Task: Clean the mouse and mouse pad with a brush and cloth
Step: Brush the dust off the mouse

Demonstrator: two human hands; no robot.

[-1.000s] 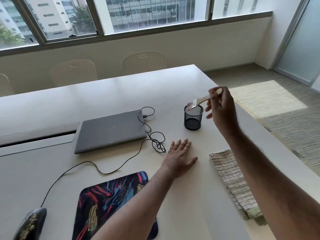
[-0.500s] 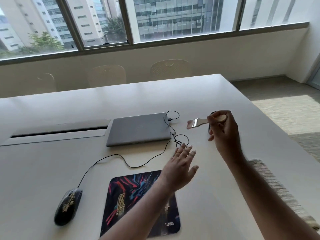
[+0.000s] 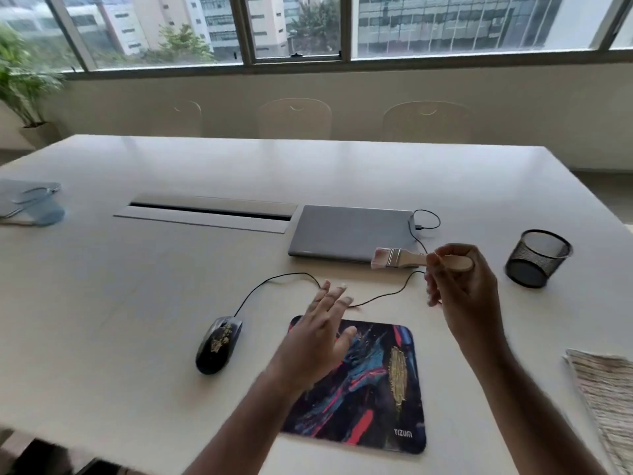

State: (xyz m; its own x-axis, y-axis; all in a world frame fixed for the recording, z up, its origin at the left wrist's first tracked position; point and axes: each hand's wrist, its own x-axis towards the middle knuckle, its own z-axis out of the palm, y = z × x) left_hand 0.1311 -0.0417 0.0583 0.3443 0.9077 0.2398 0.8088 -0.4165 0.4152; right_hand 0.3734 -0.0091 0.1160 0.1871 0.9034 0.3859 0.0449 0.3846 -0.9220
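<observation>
Right of centre in the frame, the right hand (image 3: 460,286) is raised above the white table (image 3: 171,269) and closed around the wooden handle of a small flat paintbrush (image 3: 404,258), which lies roughly level with its pale bristles pointing toward the left of the frame, in front of the near edge of a closed grey laptop (image 3: 349,233). The left hand (image 3: 317,337) is open, fingers spread and holding nothing, blurred by motion, and it sits over the upper left corner of the mouse pad (image 3: 373,389); whether it touches the pad cannot be told. The mouse pad lies flat in the lower centre of the frame, dark with blue, red and gold streaks and the word TIZUM at its lower right corner. Just to its left, apart from it, the black mouse (image 3: 218,344) with a gold pattern rests directly on the table, and its thin black cable (image 3: 274,277) loops up and across behind the left fingers toward the right end of the laptop. At the lower right edge of the frame a woven, beige striped cloth (image 3: 606,399) lies on the table, partly cut off. A black mesh pen cup (image 3: 537,257) stands upright at the right, beyond the right hand. A long cable slot (image 3: 205,214) is set in the table left of the laptop.
</observation>
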